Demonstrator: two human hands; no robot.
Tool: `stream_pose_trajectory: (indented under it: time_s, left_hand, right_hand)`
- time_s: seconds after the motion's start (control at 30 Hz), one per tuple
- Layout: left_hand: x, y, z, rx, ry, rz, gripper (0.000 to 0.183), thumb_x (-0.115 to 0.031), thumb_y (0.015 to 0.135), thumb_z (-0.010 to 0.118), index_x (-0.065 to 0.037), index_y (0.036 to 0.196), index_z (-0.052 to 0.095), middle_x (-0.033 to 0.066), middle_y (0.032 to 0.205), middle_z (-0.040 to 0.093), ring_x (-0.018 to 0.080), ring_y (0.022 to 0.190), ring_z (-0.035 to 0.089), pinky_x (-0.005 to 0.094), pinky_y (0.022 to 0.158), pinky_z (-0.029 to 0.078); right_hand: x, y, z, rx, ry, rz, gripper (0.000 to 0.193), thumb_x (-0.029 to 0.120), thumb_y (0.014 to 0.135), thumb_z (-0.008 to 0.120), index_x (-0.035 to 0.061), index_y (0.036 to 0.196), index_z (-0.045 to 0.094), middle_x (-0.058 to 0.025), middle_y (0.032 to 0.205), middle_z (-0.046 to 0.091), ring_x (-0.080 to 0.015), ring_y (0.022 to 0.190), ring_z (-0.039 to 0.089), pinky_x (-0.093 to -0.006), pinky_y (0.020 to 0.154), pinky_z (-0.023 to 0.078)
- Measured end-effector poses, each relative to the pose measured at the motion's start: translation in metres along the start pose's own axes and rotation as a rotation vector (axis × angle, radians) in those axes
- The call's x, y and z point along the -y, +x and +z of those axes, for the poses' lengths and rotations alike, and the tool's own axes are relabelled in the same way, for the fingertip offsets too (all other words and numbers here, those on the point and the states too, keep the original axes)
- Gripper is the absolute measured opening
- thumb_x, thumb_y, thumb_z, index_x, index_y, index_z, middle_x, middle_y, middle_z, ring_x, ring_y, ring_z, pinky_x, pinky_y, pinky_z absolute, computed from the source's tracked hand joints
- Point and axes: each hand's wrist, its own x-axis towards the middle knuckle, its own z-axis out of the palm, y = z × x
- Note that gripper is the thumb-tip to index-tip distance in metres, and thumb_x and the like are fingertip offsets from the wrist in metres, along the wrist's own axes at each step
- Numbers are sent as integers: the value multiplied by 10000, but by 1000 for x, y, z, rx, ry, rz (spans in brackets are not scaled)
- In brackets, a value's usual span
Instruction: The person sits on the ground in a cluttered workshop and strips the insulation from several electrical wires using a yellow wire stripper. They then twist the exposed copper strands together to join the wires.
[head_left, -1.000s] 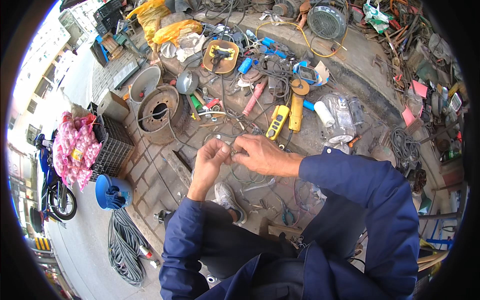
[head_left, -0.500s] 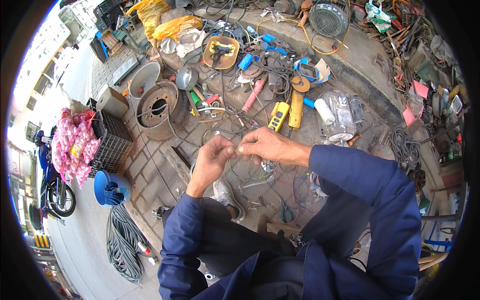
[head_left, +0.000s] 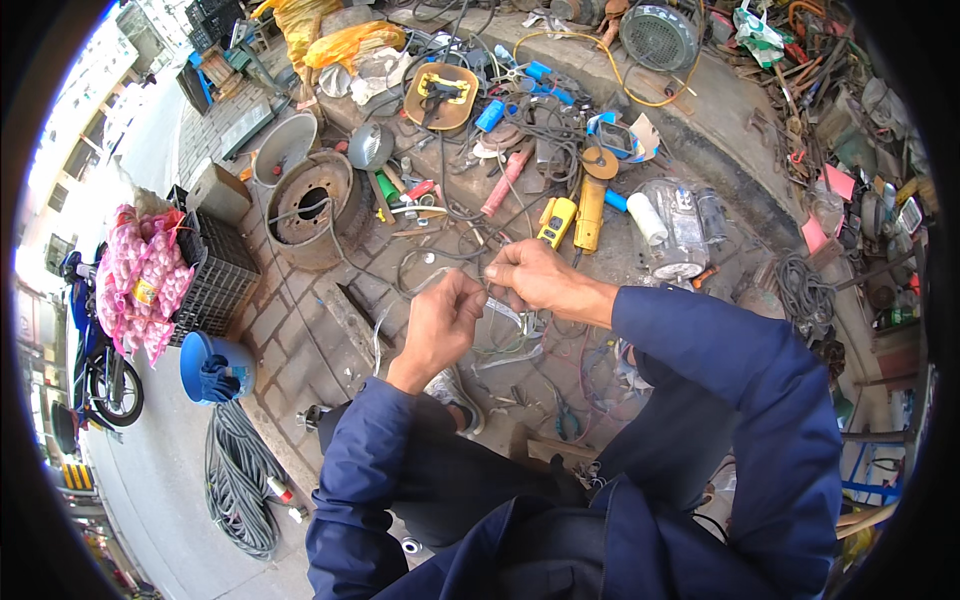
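Note:
My left hand (head_left: 440,322) is closed in a pinch, knuckles up. To its right and slightly higher, my right hand (head_left: 540,278) pinches thumb against fingers, a small gap between the two hands. What they grip looks like a thin wire, mostly hidden by the fingers. Beneath them, fine coloured wires (head_left: 590,385) lie loosely on the paving, with a pale clear strip (head_left: 505,312) just under my right hand. Pliers with dark blue handles (head_left: 568,422) rest on the ground between my legs.
A yellow angle grinder (head_left: 592,215) and a yellow push-button control box (head_left: 556,221) lie ahead. Left are a rusty wheel rim (head_left: 290,225), black crate (head_left: 222,285), blue bucket (head_left: 247,375) and coiled cable (head_left: 235,490). A motor (head_left: 680,235) stands right.
My hands have drawn slightly apart. The left has moved right and down and turned knuckles up; the right has shifted slightly right and up. The view has tilted a little.

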Motion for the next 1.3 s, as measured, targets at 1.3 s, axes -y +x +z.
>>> stream_pose_trajectory:
  time_s: [1.3]
  left_hand:
    - [-15, -32, 51, 71, -74, 99, 67, -6, 891, 591, -20, 834, 559, 49, 594, 519, 124, 524, 477, 295, 515, 411]
  right_hand:
    - [-42, 88, -44, -704, -331, 129, 385, 264, 966, 520, -80, 1106, 622, -320, 1057, 665, -438, 981, 673, -466, 819, 525]
